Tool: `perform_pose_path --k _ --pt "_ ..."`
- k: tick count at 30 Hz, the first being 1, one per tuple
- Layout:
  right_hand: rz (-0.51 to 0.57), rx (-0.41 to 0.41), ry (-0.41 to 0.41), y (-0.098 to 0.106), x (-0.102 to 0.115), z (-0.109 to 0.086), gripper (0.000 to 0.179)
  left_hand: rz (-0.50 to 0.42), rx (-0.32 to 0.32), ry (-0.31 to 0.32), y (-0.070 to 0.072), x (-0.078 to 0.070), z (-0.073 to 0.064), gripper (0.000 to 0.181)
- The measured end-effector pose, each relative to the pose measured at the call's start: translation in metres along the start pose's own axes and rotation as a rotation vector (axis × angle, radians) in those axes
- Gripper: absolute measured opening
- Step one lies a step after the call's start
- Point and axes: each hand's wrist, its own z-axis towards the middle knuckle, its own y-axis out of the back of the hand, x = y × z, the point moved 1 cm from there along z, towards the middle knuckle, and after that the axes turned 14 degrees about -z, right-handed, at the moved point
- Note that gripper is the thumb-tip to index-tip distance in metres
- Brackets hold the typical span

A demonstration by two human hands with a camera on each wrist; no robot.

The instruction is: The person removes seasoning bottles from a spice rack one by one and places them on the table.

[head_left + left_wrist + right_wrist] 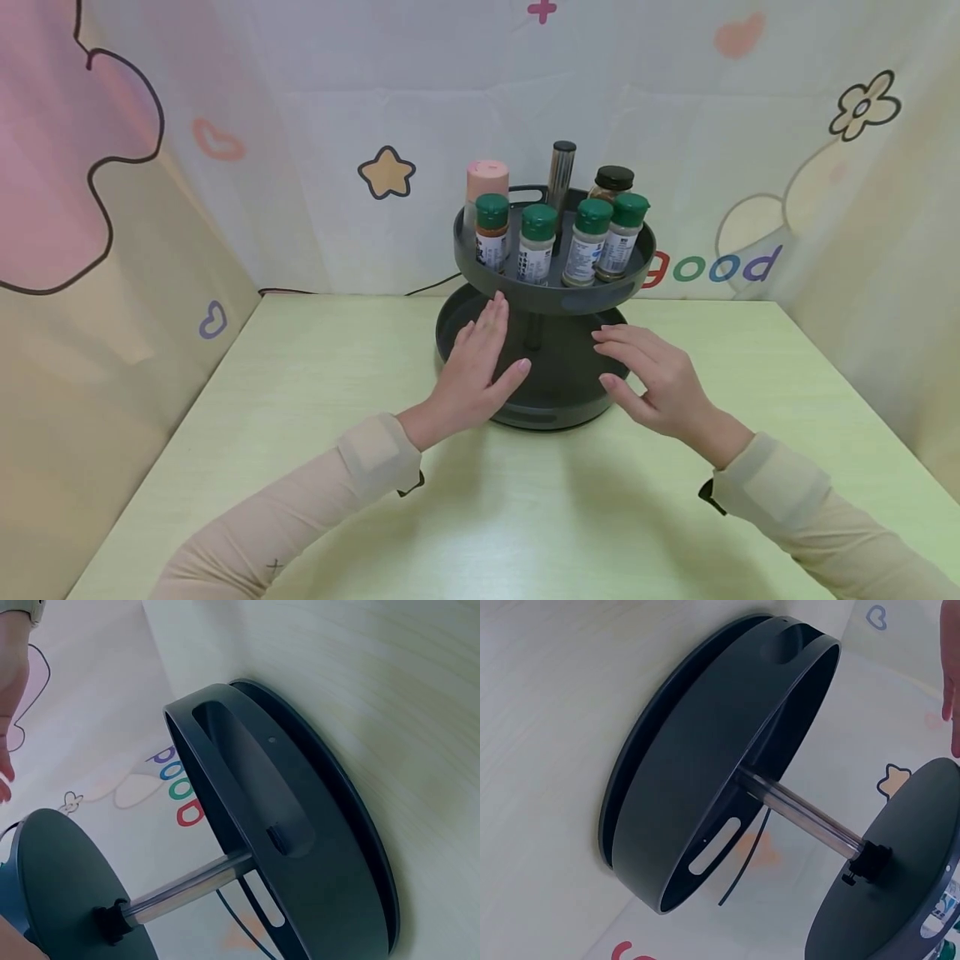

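Note:
A dark grey two-tier turntable rack (555, 415) stands on the table. My left hand (472, 375) is at its left front, fingers straight and pointing up towards the upper tier's rim. At the right front, my right hand (660, 379) has its fingers loosely extended towards the rack, with nothing in its grasp. The upper tier (558, 298) carries several green-capped spice jars (536, 258), a pink-topped bottle (487, 179), a tall slim silver container (562, 171) with a black top and a black-lidded jar (613, 179). A metal post (806, 814) joins the tiers; the lower tier (315, 817) holds nothing.
The rack rests towards the back of a pale green table (337, 358). Behind it hangs a printed cloth (337, 125), with more cloth along both sides. A thin black cable (433, 285) runs behind the rack on the left.

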Motion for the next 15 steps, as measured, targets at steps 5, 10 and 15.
perform_pose_path --k 5,10,15 --pt "-0.002 -0.009 -0.029 0.001 -0.005 -0.001 0.047 -0.008 -0.013 0.038 -0.002 -0.002 0.000 0.072" --pt "-0.003 -0.035 -0.060 0.003 -0.012 -0.002 0.046 -0.023 -0.025 0.077 -0.003 -0.003 0.001 0.074" --pt "-0.014 -0.042 -0.103 0.006 -0.019 -0.004 0.048 -0.044 -0.051 0.090 -0.004 -0.003 0.003 0.078"
